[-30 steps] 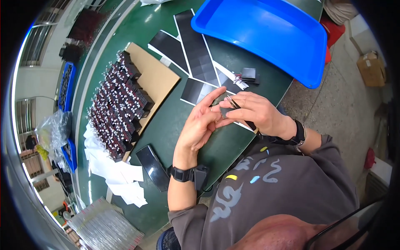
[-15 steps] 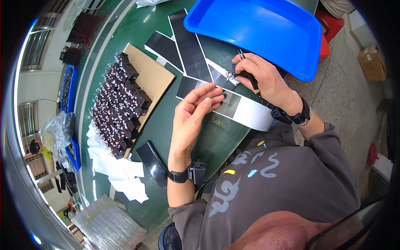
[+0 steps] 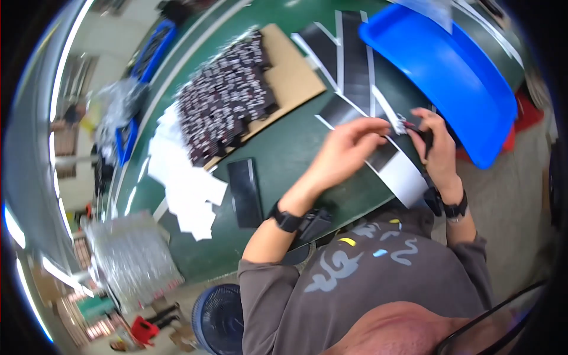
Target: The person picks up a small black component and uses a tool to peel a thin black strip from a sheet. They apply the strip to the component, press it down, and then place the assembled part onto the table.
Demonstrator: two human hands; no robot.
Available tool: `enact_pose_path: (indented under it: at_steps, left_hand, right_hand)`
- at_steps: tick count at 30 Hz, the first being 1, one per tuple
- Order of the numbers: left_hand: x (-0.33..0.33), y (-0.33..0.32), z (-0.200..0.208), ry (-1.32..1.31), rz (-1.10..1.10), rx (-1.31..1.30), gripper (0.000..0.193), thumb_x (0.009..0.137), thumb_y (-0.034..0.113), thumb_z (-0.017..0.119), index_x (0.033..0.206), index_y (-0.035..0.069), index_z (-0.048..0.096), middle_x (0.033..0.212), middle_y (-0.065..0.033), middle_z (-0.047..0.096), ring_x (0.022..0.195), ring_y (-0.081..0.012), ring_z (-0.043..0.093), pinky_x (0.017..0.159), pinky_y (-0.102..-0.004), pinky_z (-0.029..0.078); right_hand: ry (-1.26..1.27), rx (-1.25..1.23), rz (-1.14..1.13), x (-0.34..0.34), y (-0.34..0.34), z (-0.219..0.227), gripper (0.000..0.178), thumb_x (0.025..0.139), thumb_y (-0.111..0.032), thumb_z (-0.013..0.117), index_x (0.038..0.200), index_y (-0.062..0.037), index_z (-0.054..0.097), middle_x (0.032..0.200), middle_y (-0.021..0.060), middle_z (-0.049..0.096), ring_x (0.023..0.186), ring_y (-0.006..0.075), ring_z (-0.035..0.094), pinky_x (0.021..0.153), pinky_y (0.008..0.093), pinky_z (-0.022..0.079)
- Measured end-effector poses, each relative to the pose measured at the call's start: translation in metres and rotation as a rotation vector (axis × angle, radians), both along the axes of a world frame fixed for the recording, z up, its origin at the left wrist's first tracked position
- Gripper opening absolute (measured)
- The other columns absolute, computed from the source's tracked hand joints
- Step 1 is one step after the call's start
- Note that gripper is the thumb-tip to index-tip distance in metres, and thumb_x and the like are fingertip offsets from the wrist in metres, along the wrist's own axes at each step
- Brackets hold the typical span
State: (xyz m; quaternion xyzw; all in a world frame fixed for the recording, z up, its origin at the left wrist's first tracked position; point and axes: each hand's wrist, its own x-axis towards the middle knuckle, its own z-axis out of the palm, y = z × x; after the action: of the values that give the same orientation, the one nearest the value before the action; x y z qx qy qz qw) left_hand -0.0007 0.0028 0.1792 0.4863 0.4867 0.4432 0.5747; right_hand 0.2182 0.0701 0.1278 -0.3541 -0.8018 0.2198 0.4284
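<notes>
My right hand [image 3: 438, 145] is closed around a small black part with thin wires [image 3: 425, 139]; white connector ends [image 3: 402, 125] stick out toward my left hand. A dark thin tool, seen as tweezers half a second ago, is mostly hidden in that hand. Over the strips, my left hand [image 3: 352, 148] has its fingers stretched out and thumb apart, with nothing visible in it. Under and beside its fingertips lies a dark strip with a white end [image 3: 408, 180]. More black strips with white edges [image 3: 357, 65] lie beyond. Motion blurs the fingers somewhat.
A blue tray [image 3: 467, 89] stands at the far right. Rows of black parts with wires [image 3: 228, 94] sit on a brown board [image 3: 296, 77]. White papers [image 3: 183, 177] and a black phone [image 3: 244, 192] lie on the green table [image 3: 284, 160]. A plastic-wrapped stack [image 3: 133, 254] stands at the lower left.
The view has turned, so the table's things appear shifted right. My left hand has come closer to my right hand and the wired part's connector ends.
</notes>
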Motion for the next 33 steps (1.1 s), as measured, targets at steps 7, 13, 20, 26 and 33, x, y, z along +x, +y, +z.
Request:
enact_pose_path:
  at_steps: [7,13,20,26,33]
  left_hand:
    - [0.004,-0.046,0.013,-0.117,0.031,-0.052,0.051,0.092,0.014,0.065,0.135,-0.006,0.046,0.111,-0.0132,0.066,0.101,-0.0155,0.065,0.082,-0.0258,0.053]
    - [-0.027,-0.098,0.035,0.095,0.137,-0.056,0.069,0.085,0.018,0.073,0.141,-0.003,0.038,0.113,-0.0146,0.065,0.1,-0.0157,0.065,0.079,-0.028,0.053]
    - [-0.078,-0.193,0.024,0.694,0.263,0.289,0.086,0.077,0.018,0.077,0.148,0.009,0.028,0.114,-0.018,0.065,0.091,-0.0319,0.068,0.082,-0.0379,0.054]
    - [-0.093,-0.177,-0.062,1.001,0.368,0.259,0.087,0.076,0.013,0.078,0.148,0.01,0.029,0.12,-0.0176,0.062,0.099,-0.0345,0.063,0.088,-0.0407,0.051]
    - [-0.082,-0.149,-0.065,1.088,0.372,0.244,0.083,0.076,0.019,0.08,0.146,0.012,0.036,0.119,-0.0162,0.061,0.099,-0.0319,0.062,0.086,-0.0409,0.05]
  right_hand:
    - [0.123,-0.003,0.109,-0.037,-0.055,0.032,0.037,0.08,0.006,0.073,0.099,-0.0051,0.043,0.114,0.0205,0.061,0.101,0.0321,0.063,0.084,0.0363,0.051]
    - [0.159,0.074,0.263,-0.088,-0.113,0.042,0.035,0.081,0.002,0.074,0.1,-0.0044,0.045,0.119,0.0226,0.06,0.105,0.0346,0.063,0.09,0.0373,0.05]
    - [0.288,-0.015,0.492,-0.103,-0.164,0.025,0.033,0.083,0.001,0.073,0.101,-0.0035,0.046,0.13,0.0253,0.057,0.109,0.0324,0.063,0.089,0.0365,0.051]
    - [0.126,-0.049,0.368,-0.076,-0.113,-0.034,0.027,0.084,0.001,0.071,0.097,-0.003,0.049,0.125,0.0232,0.062,0.102,0.0278,0.066,0.085,0.0339,0.052]
    - [0.145,-0.254,0.247,-0.043,-0.09,-0.056,0.015,0.089,0.003,0.064,0.095,-0.0022,0.051,0.123,0.0264,0.061,0.099,0.0227,0.065,0.09,0.0334,0.049]
